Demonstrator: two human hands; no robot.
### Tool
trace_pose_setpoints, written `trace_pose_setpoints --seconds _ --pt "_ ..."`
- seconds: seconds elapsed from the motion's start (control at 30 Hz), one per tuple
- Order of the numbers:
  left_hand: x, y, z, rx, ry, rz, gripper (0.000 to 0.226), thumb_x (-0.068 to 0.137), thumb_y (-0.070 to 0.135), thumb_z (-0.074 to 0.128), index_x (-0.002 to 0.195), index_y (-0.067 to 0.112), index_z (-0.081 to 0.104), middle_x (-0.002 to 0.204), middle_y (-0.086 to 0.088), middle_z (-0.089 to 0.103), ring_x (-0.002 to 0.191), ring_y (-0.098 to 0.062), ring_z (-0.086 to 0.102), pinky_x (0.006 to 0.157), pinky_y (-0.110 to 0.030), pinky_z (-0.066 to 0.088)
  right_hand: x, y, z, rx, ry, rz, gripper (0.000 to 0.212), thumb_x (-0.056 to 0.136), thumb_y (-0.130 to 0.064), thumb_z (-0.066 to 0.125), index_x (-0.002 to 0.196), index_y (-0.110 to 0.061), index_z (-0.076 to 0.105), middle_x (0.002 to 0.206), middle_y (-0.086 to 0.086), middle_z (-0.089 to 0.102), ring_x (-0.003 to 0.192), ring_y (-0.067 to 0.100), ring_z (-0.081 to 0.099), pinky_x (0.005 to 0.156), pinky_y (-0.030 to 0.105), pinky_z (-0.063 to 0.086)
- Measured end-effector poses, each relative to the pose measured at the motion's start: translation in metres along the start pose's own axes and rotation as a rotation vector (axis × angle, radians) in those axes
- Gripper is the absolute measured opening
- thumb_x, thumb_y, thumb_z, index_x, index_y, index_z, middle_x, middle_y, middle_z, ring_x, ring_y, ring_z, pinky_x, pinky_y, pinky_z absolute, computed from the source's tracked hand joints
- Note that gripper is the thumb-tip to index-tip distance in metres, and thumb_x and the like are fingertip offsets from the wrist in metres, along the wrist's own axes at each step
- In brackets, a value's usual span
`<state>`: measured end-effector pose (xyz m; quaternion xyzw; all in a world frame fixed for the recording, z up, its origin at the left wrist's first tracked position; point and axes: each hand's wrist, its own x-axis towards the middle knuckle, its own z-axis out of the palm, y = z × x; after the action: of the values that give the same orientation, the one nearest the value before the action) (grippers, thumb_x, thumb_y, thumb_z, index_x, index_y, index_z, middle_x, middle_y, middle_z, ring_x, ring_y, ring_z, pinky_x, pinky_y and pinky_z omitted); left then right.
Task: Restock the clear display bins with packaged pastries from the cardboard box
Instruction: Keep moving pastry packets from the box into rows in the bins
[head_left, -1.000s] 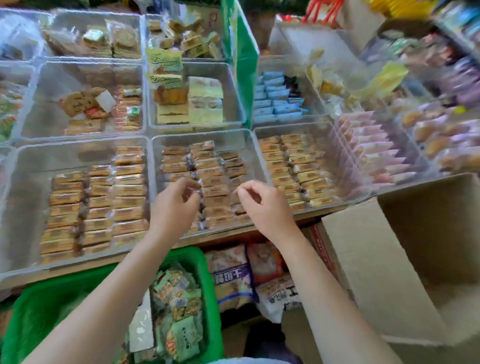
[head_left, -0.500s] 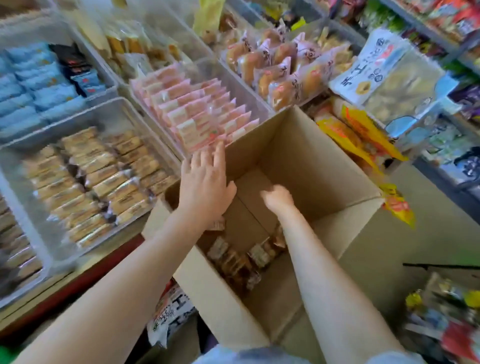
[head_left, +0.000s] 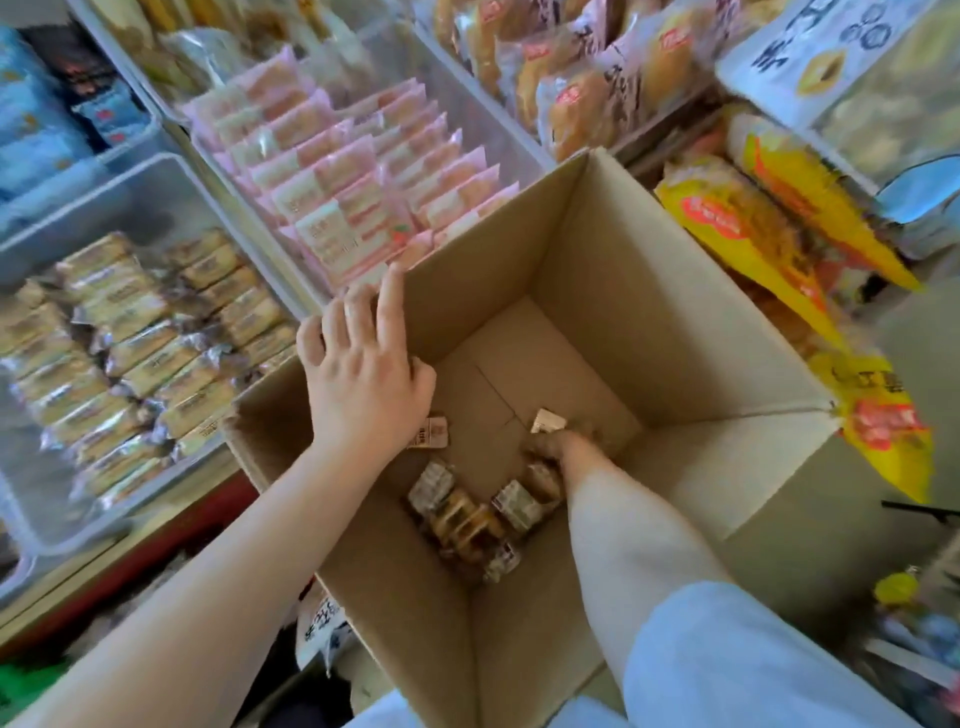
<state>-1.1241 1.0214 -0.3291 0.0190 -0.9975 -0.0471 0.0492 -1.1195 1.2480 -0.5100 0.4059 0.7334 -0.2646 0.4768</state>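
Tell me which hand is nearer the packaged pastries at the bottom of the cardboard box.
Right. The right hand is down at the box floor among the packaged pastries, while the left hand rests up on the rim of the cardboard box, above them.

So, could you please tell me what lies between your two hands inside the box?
In the head view, bare cardboard floor and one loose packet beside the left hand; the right hand reaches the pastries.

Left hand (head_left: 363, 384) spread with fingers (head_left: 387, 301) straight; right hand (head_left: 558, 441) reaches down, blurred.
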Motion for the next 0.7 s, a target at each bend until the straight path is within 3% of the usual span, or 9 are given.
trace_pose_setpoints --seconds 0.03,0.07,0.13,0.2,0.27,0.4,0.5,0.63,0.7 --pt "0.000 -0.001 0.000 0.004 -0.002 -0.005 0.086 0.080 0.026 0.067 0.155 0.011 0.027 0.137 -0.020 0.047 0.124 -0.041 0.045 0.103 -0.054 0.032 -0.003 0.001 0.010 0.133 -0.079 -0.047 0.063 0.089 -0.022 0.073 0.142 -0.006 0.042 0.134 0.022 0.056 0.092 0.022 0.064 0.060 0.022 0.056" --pt "0.000 -0.001 0.001 0.006 -0.001 -0.011 0.086 0.081 0.027 0.066 0.155 0.011 0.027 0.138 -0.019 0.047 0.125 -0.041 0.045 0.103 -0.053 0.032 -0.003 -0.001 0.019 0.201 -0.088 -0.037 0.075 0.086 -0.022 0.076 0.148 -0.008 0.037 0.143 0.024 0.049 0.100 0.024 0.063 0.065 0.023 0.056" --pt "0.001 0.000 0.000 0.008 0.002 -0.022 0.085 0.082 0.028 0.066 0.155 0.012 0.027 0.138 -0.018 0.046 0.125 -0.039 0.044 0.104 -0.052 0.031 -0.006 -0.012 0.034 0.050 0.079 -0.066 0.095 0.082 -0.030 0.081 0.155 -0.017 0.021 0.152 0.026 0.030 0.127 0.036 0.052 0.092 0.035 0.051" --pt "0.000 0.000 -0.001 -0.005 -0.001 -0.015 0.084 0.082 0.028 0.066 0.155 0.012 0.027 0.138 -0.018 0.047 0.126 -0.039 0.045 0.105 -0.052 0.031 -0.015 -0.031 0.046 0.021 0.091 -0.230 0.084 0.083 -0.027 0.079 0.150 -0.022 0.029 0.149 0.022 0.034 0.129 0.040 0.049 0.101 0.039 0.047" --pt "-0.002 -0.001 -0.004 -0.040 -0.015 -0.005 0.085 0.083 0.029 0.065 0.156 0.013 0.025 0.140 -0.018 0.047 0.129 -0.039 0.044 0.107 -0.052 0.029 -0.024 -0.048 0.053 0.069 -0.039 -0.353 0.078 0.083 -0.023 0.077 0.149 -0.022 0.036 0.145 0.017 0.045 0.125 0.036 0.053 0.101 0.038 0.050" --pt "-0.004 -0.009 -0.019 -0.219 -0.081 0.011 0.079 0.089 0.029 0.063 0.158 0.017 0.027 0.147 -0.012 0.044 0.138 -0.033 0.038 0.116 -0.048 0.022 -0.069 -0.077 0.038 0.329 -0.489 -0.428 0.057 0.092 -0.020 0.067 0.144 -0.023 0.045 0.135 0.017 0.057 0.102 0.031 0.068 0.076 0.038 0.060" --pt "-0.009 -0.021 -0.042 -0.585 -0.096 -0.053 0.058 0.095 0.023 0.062 0.150 0.022 0.042 0.147 -0.003 0.045 0.139 -0.022 0.036 0.115 -0.040 0.027 -0.124 -0.084 0.009 0.567 -0.715 -0.564 0.049 0.094 -0.017 0.058 0.142 -0.013 0.050 0.132 0.024 0.061 0.099 0.035 0.070 0.092 0.048 0.054" --pt "-0.024 -0.047 -0.078 -1.009 -0.017 -0.341 0.026 0.097 0.025 0.062 0.121 0.031 0.063 0.122 0.010 0.056 0.117 -0.009 0.054 0.095 -0.018 0.043 -0.208 -0.073 -0.025 0.549 -0.976 -0.888 0.040 0.098 -0.020 0.041 0.134 -0.002 0.048 0.121 0.019 0.063 0.084 0.027 0.067 0.063 0.030 0.046" --pt "-0.034 -0.068 -0.096 -1.295 -0.153 -0.391 0.023 0.091 0.040 0.067 0.113 0.033 0.067 0.116 0.005 0.068 0.108 -0.011 0.064 0.090 -0.023 0.051 -0.247 -0.074 -0.021 0.487 -1.009 -1.012 0.038 0.100 -0.020 0.039 0.133 -0.004 0.049 0.115 0.018 0.062 0.079 0.025 0.066 0.056 0.026 0.047"
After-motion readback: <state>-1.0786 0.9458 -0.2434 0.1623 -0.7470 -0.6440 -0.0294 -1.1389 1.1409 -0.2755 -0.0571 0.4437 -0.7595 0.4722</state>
